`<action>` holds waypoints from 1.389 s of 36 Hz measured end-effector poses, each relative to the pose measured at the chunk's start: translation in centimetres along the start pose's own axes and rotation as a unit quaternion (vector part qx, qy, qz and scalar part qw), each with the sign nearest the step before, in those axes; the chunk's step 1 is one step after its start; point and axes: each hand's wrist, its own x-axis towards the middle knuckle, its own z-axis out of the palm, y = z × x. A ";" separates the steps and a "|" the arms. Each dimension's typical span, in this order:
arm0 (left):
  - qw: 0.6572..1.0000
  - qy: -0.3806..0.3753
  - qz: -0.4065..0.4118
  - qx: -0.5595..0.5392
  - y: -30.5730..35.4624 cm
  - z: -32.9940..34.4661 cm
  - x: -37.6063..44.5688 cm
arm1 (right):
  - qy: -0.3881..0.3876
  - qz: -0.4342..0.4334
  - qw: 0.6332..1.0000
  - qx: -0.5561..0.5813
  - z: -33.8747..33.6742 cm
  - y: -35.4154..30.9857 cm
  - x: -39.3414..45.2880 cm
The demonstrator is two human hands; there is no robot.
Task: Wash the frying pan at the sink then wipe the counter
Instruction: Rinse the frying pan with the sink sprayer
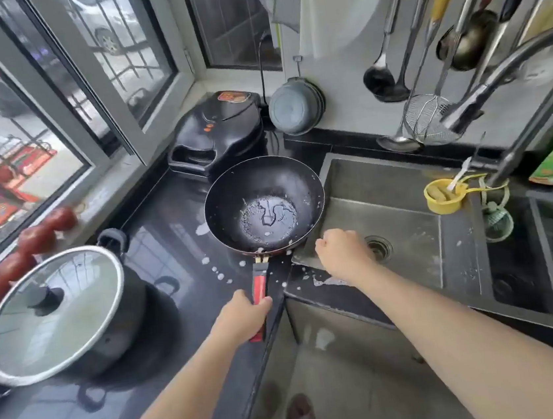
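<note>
Pot [63, 313]: lidded, left of your work; keep clear of it.
Left hand [246, 316]: closed round the red handle [259, 288]; hold it firm and level.
Pan [264, 203]: on the counter [166, 222], rim overhanging the sink [404, 194]; soapy water pools inside, so lift it without tilting.
Right hand [342, 253]: curled shut at the sink's near-left corner, beside the pan rim; whether it holds anything cannot be told.
Faucet [508, 79]: base partly hidden; no water seen running.
</note>
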 end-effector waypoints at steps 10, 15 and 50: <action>0.941 -0.101 -0.008 -0.323 2.1 1.3 3.8 | 0.001 0.092 0.995 0.040 -1.3 2.1 1.0; 0.950 -0.088 0.032 -0.299 3.9 -0.6 1.7 | 0.048 0.156 0.983 0.079 -2.8 7.2 1.2; 0.948 -0.314 0.006 0.052 23.3 10.6 8.7 | 0.019 0.236 0.954 0.184 -10.3 30.0 6.5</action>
